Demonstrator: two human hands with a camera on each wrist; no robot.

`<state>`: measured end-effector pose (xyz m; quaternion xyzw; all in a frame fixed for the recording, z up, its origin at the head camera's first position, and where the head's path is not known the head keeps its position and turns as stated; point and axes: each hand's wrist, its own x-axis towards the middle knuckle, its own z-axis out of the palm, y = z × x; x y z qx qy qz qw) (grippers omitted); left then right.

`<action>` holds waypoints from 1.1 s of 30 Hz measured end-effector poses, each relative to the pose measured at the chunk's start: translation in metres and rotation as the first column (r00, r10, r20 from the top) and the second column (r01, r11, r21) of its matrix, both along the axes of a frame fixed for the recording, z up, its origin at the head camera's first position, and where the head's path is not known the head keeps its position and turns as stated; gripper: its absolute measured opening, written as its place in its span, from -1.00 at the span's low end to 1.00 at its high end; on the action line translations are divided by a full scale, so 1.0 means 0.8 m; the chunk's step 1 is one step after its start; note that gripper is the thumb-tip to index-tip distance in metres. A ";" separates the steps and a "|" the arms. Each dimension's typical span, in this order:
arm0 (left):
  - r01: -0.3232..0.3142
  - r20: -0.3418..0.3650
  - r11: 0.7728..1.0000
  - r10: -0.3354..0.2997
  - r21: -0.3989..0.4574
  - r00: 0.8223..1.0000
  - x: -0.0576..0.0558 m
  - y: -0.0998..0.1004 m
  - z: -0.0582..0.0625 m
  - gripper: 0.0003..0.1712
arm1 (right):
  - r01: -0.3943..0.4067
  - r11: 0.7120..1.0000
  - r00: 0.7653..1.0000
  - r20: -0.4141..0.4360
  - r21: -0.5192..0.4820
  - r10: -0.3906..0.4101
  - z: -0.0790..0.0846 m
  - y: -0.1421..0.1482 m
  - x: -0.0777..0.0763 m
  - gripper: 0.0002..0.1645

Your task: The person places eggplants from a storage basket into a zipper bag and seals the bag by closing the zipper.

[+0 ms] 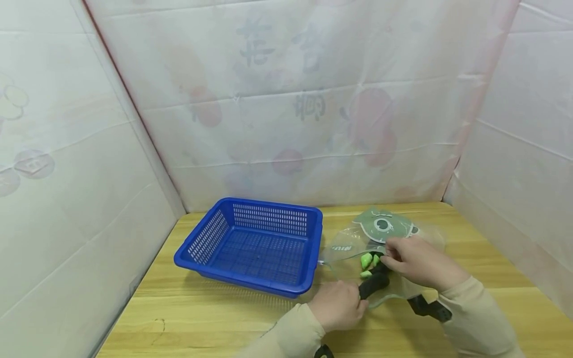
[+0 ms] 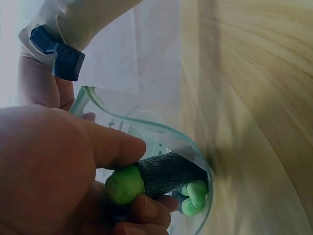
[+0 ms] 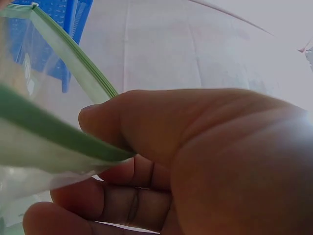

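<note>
My left hand point(image 1: 337, 304) grips a dark cucumber-shaped vegetable point(image 2: 168, 174) with wrinkled skin and a rounded light green end point(image 2: 124, 185). Its far end points into the mouth of a clear zip bag point(image 1: 342, 248) with a green-edged opening. Through the plastic show several bright green lumps point(image 2: 197, 193) beside dark shapes. At the bag's opposite rim, my right hand point(image 1: 418, 261) pinches the green zip strip point(image 3: 58, 129) between thumb and fingers, and the mouth gapes open. A green cartoon print point(image 1: 389, 226) marks the bag's far side.
A blue plastic basket point(image 1: 252, 288) with slotted walls stands left of the bag, close to its corner. Both sit on a wooden table point(image 1: 201, 318). Pale printed cloth point(image 1: 277, 134) walls in the back and both sides.
</note>
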<state>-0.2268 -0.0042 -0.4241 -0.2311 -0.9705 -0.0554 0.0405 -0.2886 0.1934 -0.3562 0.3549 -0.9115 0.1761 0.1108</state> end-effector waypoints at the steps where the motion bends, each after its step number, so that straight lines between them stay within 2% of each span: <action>1: -0.005 0.011 1.000 0.005 0.003 1.000 0.000 0.001 0.000 -0.62 | 0.000 1.000 1.000 0.002 0.000 0.000 0.001 0.000 0.000 -0.61; 9: -0.055 0.081 0.993 0.047 0.102 0.996 -0.010 0.014 -0.001 -0.65 | 0.004 1.000 1.000 -0.004 0.010 -0.004 0.001 0.001 -0.002 -0.63; 19: -0.057 0.152 0.969 0.020 0.241 0.988 -0.029 0.039 -0.008 -0.69 | 0.006 1.000 1.000 0.023 0.003 -0.006 0.003 -0.003 0.002 -0.63; 25: -0.078 0.174 0.962 0.032 0.262 0.984 -0.042 0.052 -0.008 -0.67 | 0.003 1.000 1.000 0.027 -0.005 -0.003 0.002 -0.003 0.001 -0.64; 33: -0.072 0.133 0.973 0.044 0.217 0.990 -0.055 0.069 -0.006 -0.70 | 0.003 1.000 1.000 0.018 -0.013 -0.003 0.003 -0.003 0.000 -0.62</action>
